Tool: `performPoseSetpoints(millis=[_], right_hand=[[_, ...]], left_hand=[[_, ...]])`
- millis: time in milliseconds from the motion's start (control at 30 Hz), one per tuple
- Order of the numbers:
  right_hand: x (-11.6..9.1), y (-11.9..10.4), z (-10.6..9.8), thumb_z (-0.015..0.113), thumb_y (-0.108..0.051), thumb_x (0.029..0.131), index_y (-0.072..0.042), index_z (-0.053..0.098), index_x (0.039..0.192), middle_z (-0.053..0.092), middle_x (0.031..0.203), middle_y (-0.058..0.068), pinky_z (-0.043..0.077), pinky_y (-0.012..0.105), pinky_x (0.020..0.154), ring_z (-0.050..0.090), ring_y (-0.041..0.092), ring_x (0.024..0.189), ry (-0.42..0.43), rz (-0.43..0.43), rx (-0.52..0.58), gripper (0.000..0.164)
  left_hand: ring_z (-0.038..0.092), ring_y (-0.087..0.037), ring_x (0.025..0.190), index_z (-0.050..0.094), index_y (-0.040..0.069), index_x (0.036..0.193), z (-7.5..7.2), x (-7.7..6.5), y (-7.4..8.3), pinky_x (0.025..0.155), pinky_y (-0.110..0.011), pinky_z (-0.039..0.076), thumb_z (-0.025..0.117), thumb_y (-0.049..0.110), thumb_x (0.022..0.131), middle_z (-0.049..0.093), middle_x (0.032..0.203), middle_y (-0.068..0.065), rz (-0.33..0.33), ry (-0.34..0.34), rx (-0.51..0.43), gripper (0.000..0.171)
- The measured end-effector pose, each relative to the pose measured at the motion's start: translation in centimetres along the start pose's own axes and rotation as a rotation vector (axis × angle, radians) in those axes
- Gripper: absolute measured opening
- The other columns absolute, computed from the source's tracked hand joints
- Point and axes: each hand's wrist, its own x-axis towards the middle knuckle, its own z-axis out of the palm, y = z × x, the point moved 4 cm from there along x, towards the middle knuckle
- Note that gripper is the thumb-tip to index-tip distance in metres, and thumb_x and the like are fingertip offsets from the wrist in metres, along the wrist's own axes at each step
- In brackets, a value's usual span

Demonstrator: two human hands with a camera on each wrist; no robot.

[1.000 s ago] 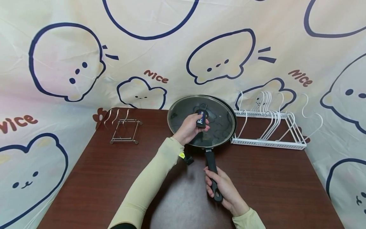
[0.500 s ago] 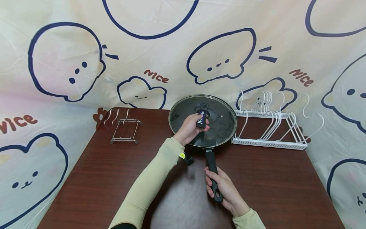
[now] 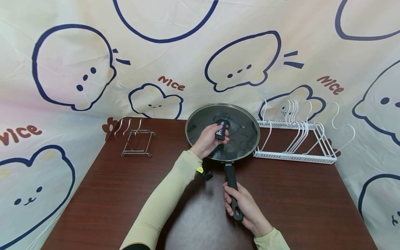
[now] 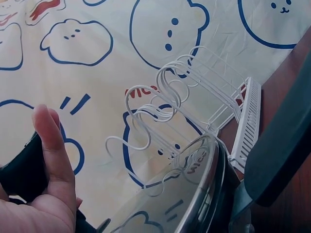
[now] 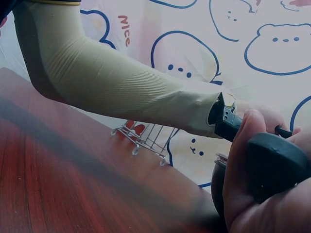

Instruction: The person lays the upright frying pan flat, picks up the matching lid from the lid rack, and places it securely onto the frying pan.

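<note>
A round glass lid (image 3: 240,139) with a metal rim sits over the frying pan, mostly hiding its inside. My left hand (image 3: 208,138) grips the lid's tall black handle (image 3: 220,131), thumb on top. The pan's black handle (image 3: 230,177) points toward me, and my right hand (image 3: 247,206) holds it near the end. In the left wrist view, the lid's rim meets the dark side of the frying pan (image 4: 223,199). Up close in the right wrist view, my right-hand thumb (image 5: 248,141) lies along the pan handle.
Right of the pan stands a white wire rack (image 3: 293,158) with several upright loops, close to the pan's edge. A small metal rack (image 3: 136,152) with hooks stands at the back left. A patterned cloth (image 3: 187,62) hangs behind the brown table (image 3: 297,208).
The lid, which showed a dark strip of pan past its upper right edge, has shifted slightly right and now covers that strip. Both hands keep their holds.
</note>
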Motion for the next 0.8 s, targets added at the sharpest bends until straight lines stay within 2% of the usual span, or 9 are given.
performPoseSetpoints(millis=[800], right_hand=[[-0.11,-0.07,0.08,0.055,-0.027,0.107,-0.007,0.042,0.127,0.045,0.071,-0.003,0.045,0.020,0.045,0.048,0.009,0.048,-0.003,0.009,-0.011,0.031]], left_hand=[[0.063,-0.016,0.077,0.045,-0.004,0.143,-0.12,0.19,-0.29,0.072,-0.022,0.060,0.038,0.023,0.113,0.059,0.096,-0.009,0.025,-0.011,-0.002,0.041]])
